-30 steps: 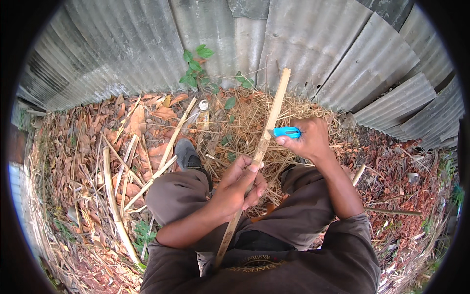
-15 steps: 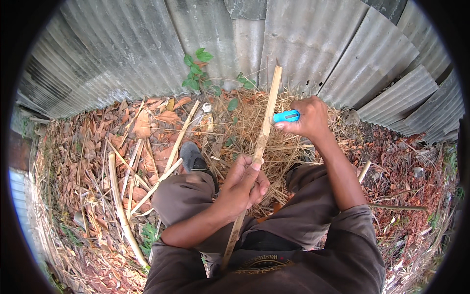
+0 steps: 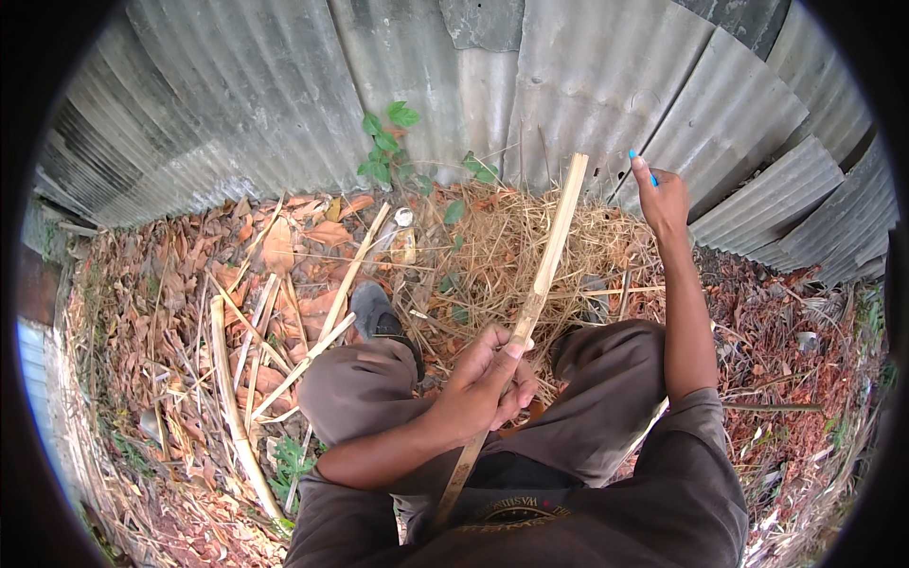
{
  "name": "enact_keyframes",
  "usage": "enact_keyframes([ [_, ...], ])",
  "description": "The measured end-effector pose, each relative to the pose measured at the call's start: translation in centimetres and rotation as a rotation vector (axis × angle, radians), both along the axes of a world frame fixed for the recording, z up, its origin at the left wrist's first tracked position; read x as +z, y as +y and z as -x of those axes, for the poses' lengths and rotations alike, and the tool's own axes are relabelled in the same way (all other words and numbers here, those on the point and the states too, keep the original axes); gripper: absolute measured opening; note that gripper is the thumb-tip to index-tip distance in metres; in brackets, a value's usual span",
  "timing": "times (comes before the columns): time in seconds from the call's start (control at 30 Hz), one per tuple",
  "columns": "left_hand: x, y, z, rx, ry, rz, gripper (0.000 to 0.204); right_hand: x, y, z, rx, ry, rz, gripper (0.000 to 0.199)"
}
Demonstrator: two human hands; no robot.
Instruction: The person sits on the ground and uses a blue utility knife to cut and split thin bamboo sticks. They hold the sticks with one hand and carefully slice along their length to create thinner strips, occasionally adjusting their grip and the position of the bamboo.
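A: Status on the stick?

B: Left hand (image 3: pixel 488 383) has its fingers clamped round the bamboo strip (image 3: pixel 542 284) near its middle. The strip runs from my lap up and away, tilted, top end over the straw pile (image 3: pixel 492 251).

A: Right side?

B: Right hand (image 3: pixel 663 199) is raised, well clear of the strip, fingers closed on a blue-handled tool (image 3: pixel 636 159). Blade is not visible. Corrugated metal wall (image 3: pixel 284 104) is behind.
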State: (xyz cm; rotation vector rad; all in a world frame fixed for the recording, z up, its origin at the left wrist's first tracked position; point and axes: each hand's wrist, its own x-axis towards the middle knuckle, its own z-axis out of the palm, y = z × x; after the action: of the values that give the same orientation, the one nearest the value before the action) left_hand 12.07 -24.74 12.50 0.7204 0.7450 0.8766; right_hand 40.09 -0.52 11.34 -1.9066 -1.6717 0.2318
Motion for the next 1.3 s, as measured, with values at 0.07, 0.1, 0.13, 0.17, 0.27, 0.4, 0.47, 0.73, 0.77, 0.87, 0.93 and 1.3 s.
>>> enact_keyframes([
  [0.07, 0.0, 0.4, 0.3, 0.021, -0.039, 0.048, 0.019, -0.4, -3.5, 1.2, 0.156, -0.010, -0.029, 0.081],
  [0.1, 0.1, 0.6, 0.3, 0.023, -0.054, 0.075, 0.019, -0.8, -5.2, 2.1, 0.247, 0.000, -0.054, 0.080],
  [0.13, 0.5, 0.8, 0.3, 0.023, -0.012, 0.066, 0.018, -0.8, -6.5, 2.9, 0.359, -0.005, -0.081, 0.077],
  [0.17, 0.4, 1.0, 0.2, 0.032, 0.003, 0.061, 0.019, -0.4, -7.6, 3.8, 0.472, -0.007, -0.107, 0.075],
  [0.27, 0.2, 1.4, -0.1, 0.062, 0.032, 0.046, 0.022, 0.3, -9.6, 6.0, 0.667, -0.014, -0.197, 0.070],
  [0.4, 0.2, 1.7, -0.4, 0.070, 0.036, 0.012, 0.024, -0.3, -9.8, 6.4, 0.681, -0.102, -0.248, 0.069],
  [0.47, 0.0, 1.6, -0.4, 0.048, 0.028, -0.014, 0.023, -0.7, -9.4, 6.1, 0.680, -0.091, -0.283, 0.070],
  [0.73, 0.1, 1.6, -0.6, 0.025, 0.023, -0.040, 0.020, -0.4, -8.1, 6.0, 0.661, -0.202, -0.467, 0.071],
  [0.77, 0.2, 1.3, -0.6, 0.013, 0.022, -0.043, 0.021, -0.3, -7.4, 5.6, 0.563, -0.179, -0.395, 0.070],
  [0.87, 0.2, 0.6, -0.8, -0.017, 0.031, -0.039, 0.021, 0.0, -5.6, 3.8, 0.365, -0.154, -0.264, 0.068],
  [0.93, 0.3, 0.6, -1.0, -0.013, 0.054, -0.024, 0.021, -0.2, -5.0, 3.3, 0.370, -0.196, -0.295, 0.067],
  [1.3, -0.2, 0.8, -0.8, -0.013, 0.082, -0.036, 0.020, 0.6, -4.3, 1.4, 0.157, 0.082, -0.256, 0.075],
])
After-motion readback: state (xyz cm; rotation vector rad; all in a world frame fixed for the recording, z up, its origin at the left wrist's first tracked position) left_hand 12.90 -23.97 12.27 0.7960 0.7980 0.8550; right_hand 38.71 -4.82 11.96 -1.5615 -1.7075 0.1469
